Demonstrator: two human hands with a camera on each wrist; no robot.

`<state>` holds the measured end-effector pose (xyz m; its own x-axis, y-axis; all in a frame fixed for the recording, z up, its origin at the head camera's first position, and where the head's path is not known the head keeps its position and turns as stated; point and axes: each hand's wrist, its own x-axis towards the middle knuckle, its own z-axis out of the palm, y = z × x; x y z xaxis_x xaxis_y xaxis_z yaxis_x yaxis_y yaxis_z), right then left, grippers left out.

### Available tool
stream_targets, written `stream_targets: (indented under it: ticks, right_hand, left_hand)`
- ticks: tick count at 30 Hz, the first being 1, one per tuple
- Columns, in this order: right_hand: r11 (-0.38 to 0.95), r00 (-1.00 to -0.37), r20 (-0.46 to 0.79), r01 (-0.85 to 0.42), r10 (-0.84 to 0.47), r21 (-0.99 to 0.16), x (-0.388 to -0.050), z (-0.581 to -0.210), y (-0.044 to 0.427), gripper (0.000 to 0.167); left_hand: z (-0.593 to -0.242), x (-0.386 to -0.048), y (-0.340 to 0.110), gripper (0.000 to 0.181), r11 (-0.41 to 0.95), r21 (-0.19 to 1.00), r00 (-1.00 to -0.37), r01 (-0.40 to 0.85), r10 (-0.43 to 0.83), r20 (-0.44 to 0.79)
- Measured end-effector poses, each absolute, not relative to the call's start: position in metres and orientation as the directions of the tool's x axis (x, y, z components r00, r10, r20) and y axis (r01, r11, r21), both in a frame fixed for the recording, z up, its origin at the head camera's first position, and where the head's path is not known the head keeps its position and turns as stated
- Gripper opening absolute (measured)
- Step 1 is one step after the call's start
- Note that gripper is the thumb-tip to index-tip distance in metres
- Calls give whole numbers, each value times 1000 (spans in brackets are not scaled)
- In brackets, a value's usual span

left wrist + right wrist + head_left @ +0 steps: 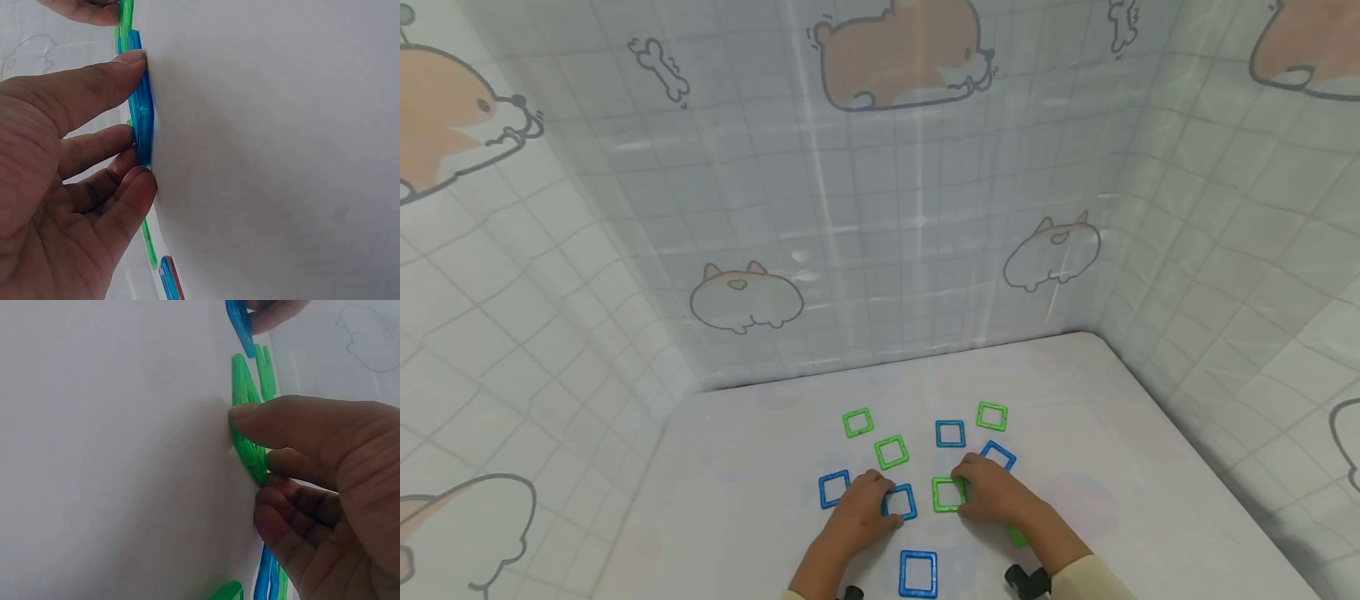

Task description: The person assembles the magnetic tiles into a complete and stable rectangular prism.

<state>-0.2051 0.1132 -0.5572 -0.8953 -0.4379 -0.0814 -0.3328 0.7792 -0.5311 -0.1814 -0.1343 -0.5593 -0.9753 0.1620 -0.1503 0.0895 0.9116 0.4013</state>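
Note:
Flat on the white table (pixel 737 517) lie hollow square plastic building tiles, some blue, some green. My left hand (pixel 861 510) grips a blue tile (pixel 912 502) by its left side, thumb at the near edge and fingers at the far one. The left wrist view shows that blue tile (pixel 144 119) edge-on, low against the table. A short gap to the right, my right hand (pixel 1000 492) pinches a green tile (pixel 936 495) at its right side. Thumb and fingers span this green tile (pixel 240 381) in the right wrist view.
Beyond the hands lie green tiles (pixel 891 439) and blue tiles (pixel 951 422). Another blue tile (pixel 823 492) is left of my left hand, one (pixel 918 593) lies in front. A green tile (pixel 1017 537) is partly under my right forearm. Patterned sheet walls (pixel 880 308) enclose the table.

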Motion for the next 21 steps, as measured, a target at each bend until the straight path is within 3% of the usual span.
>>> stream_targets:
  ticks: [21]
  right_hand:
    - [754, -878, -66, -366, -474, -545, -202, -558, 105, 47]
  left_hand:
    - [-561, -184, -120, 53, 914, 389, -962, 116, 201, -186]
